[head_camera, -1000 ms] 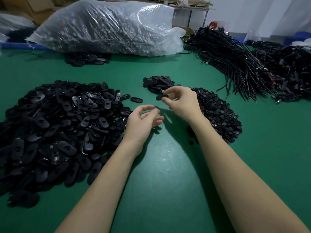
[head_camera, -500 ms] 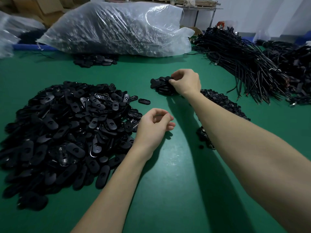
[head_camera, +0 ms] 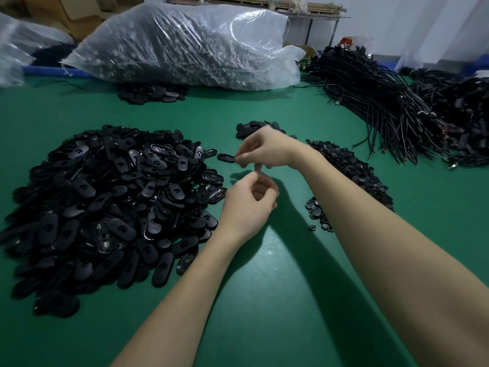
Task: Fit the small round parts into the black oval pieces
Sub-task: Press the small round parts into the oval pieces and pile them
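A big heap of black oval pieces (head_camera: 105, 202) covers the left of the green table (head_camera: 264, 300). One oval piece (head_camera: 226, 157) lies alone beside it. A pile of small round parts (head_camera: 352, 170) runs along the right, partly hidden by my right forearm. A small pile of oval pieces (head_camera: 251, 127) sits farther back. My right hand (head_camera: 264, 151) hovers in front of that small pile, blurred, its fingers loosely curled toward the lone oval, with nothing dark seen in them. My left hand (head_camera: 248, 205) is just below it, fingers loosely curled, with nothing visible in it.
A large clear plastic bag (head_camera: 185, 46) full of parts lies across the back. In front of it sits another small heap of ovals (head_camera: 150, 94). Bundles of black cables (head_camera: 383, 107) fill the back right. Bare green table lies between my forearms.
My right hand has pulled back from the small far pile toward my left hand. My left hand has risen slightly with its thumb and forefinger up.
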